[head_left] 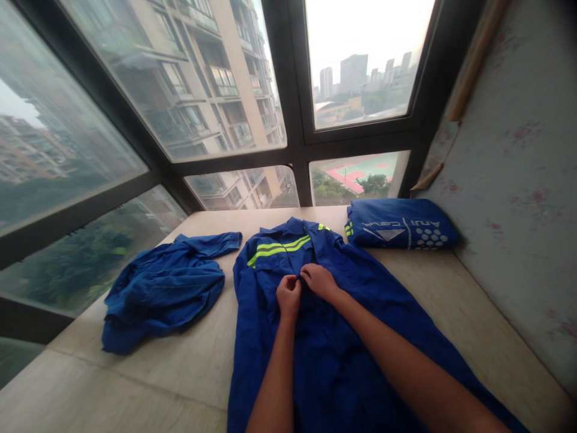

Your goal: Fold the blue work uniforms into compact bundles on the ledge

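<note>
Both hands meet over the middle of the striped blue garment (265,313), which lies spread, collar at the far end, on the pale ledge (180,367) and runs out of view at the near edge. The left hand (288,294) is nearly closed, its fingers curled and its thumb drawn in toward the index finger at the garment's front opening. The right hand (318,280), just beside it and slightly farther, is bent over with its fingertips pinched together on the same opening; the detail between the fingertips is too small to tell. Yellow-green bands (279,247) cross the chest, beyond the hands. To the left, apart from the striped garment, lies a crumpled blue garment (166,288), one sleeve pointing right. At far right, near the patterned wall (518,210), rests a folded blue bundle (401,224) with pale printing. Dark-framed windows (295,78) stand along the ledge's far side.
</note>
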A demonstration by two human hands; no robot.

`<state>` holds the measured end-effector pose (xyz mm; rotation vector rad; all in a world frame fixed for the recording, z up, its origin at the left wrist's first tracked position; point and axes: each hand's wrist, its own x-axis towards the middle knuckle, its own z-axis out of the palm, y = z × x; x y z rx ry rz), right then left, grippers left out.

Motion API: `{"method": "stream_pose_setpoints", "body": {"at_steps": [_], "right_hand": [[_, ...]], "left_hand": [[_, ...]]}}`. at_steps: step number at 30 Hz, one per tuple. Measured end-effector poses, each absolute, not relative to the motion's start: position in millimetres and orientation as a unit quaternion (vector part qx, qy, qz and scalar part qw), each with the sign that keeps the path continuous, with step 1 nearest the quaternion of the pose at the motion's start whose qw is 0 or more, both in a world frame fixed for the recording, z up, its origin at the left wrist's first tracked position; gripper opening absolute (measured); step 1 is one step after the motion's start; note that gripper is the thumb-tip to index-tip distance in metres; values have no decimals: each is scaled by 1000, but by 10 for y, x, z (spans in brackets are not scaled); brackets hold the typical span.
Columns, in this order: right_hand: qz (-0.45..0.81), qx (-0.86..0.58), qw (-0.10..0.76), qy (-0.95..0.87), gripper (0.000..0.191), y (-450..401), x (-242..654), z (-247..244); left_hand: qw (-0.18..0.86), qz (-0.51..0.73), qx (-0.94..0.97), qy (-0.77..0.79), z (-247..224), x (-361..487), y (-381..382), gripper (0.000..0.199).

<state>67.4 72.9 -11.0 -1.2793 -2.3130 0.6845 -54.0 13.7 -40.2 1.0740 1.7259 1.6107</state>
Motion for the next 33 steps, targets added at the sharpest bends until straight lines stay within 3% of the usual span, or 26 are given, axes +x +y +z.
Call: {"method": "stream_pose_setpoints", "body": {"at_steps": [9, 18, 23, 29, 33], "right_hand": [[177, -422, 126, -880, 20, 639, 679, 80], [224, -502, 177, -816, 25, 613, 763, -3], [268, -536, 161, -784, 24, 717, 694, -105], [237, -538, 138, -797, 19, 689, 686, -38], [212, -494, 167, -826, 22, 762, 579, 134]], "left_hand": [[263, 572, 417, 656, -379, -539, 119, 16], [185, 513, 444, 711, -341, -463, 120, 15], [113, 423, 469, 767, -297, -353, 73, 15], [74, 311, 520, 792, -99, -408, 27, 11], [53, 293, 569, 767, 85, -673, 259, 26]]}}
